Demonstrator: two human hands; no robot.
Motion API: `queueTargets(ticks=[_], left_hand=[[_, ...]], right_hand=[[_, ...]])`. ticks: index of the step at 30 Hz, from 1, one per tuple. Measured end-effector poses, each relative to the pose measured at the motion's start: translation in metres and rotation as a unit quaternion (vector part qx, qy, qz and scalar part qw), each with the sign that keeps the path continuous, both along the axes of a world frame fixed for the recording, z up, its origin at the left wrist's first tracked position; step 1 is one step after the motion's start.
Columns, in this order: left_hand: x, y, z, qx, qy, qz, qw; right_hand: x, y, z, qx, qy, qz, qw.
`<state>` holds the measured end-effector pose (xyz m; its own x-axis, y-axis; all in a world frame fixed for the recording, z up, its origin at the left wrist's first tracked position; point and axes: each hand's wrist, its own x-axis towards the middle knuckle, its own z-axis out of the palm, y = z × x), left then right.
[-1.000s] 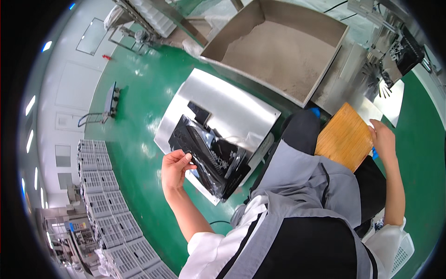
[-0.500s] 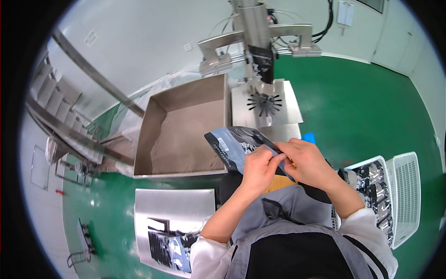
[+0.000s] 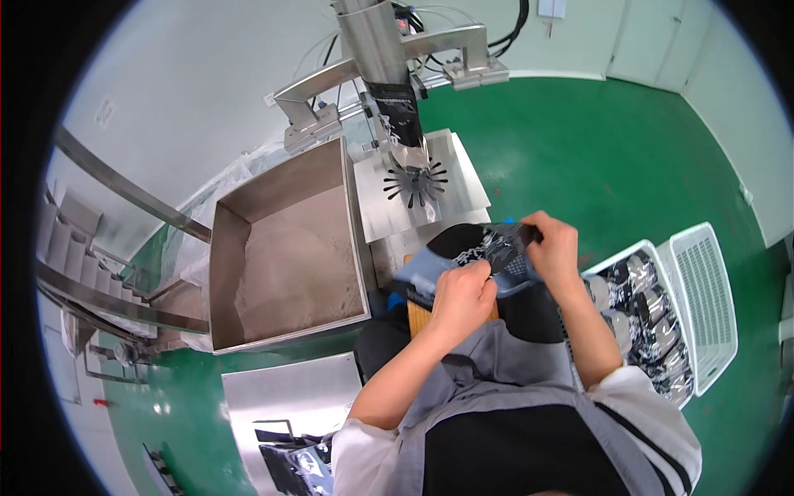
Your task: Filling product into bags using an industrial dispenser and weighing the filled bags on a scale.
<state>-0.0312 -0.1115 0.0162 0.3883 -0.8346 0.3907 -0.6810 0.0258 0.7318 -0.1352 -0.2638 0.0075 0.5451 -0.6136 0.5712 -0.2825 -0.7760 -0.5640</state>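
Our left hand has its grip closed on the near side of a black and blue-grey pouch; our right hand has its grip pinched on the right end; the pouch sits above our lap, over a wooden board; other pouches lie on the metal tabletop at left.

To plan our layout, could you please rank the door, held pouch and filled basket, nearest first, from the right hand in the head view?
1. Held pouch, touching the right hand.
2. Filled basket, to the right.
3. Door, upper right.
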Motion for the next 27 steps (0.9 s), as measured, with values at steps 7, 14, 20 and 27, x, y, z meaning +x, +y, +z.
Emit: queueTargets(ticks=[7, 14, 20, 27], left_hand=[[0.019, 0.002, -0.004, 0.024, 0.225, -0.026, 0.974], [-0.041, 0.004, 0.020, 0.054, -0.149, -0.038, 0.987], [-0.097, 0.014, 0.005, 0.025, -0.145, -0.187, 0.971], [-0.106, 0.022, -0.006, -0.012, -0.092, -0.213, 0.973]], right_hand=[[-0.016, 0.033, -0.001, -0.361, -0.038, 0.301, 0.882], [0.014, 0.027, -0.032, 0.293, 0.027, 0.309, 0.904], [0.084, 0.039, -0.095, 0.155, -0.083, 0.111, 0.978], [0.071, 0.054, -0.067, -0.157, 0.122, 0.104, 0.974]])
